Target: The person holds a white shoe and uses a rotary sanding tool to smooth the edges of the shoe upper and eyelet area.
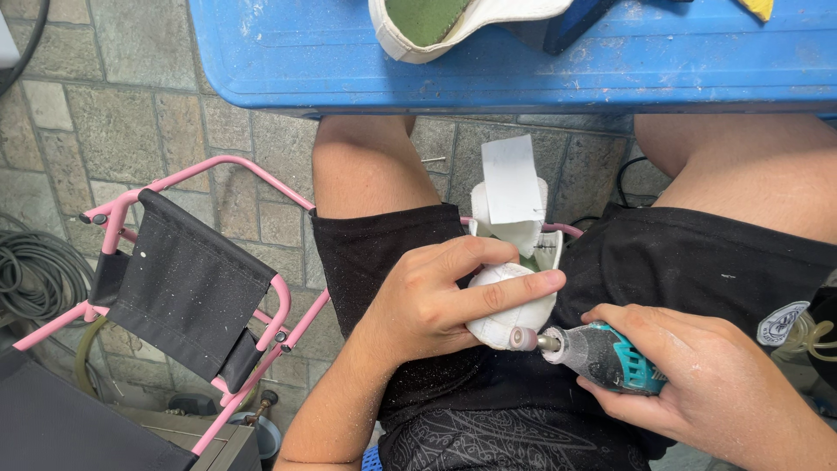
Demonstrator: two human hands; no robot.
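Shoe, white, resting on the lap below the blue counter's near edge; left hand wrapping closed around its heel, right hand gripping a rotary tool tightly, tip touching the heel.

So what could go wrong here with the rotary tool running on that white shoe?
1. The left hand grips the white shoe with a fingertip just above the rotary tool's pink grinding tip; a slip could nick it.
2. The shoe rests on the lap, unclamped, so it may twist.
3. Dust already speckles the black shorts.
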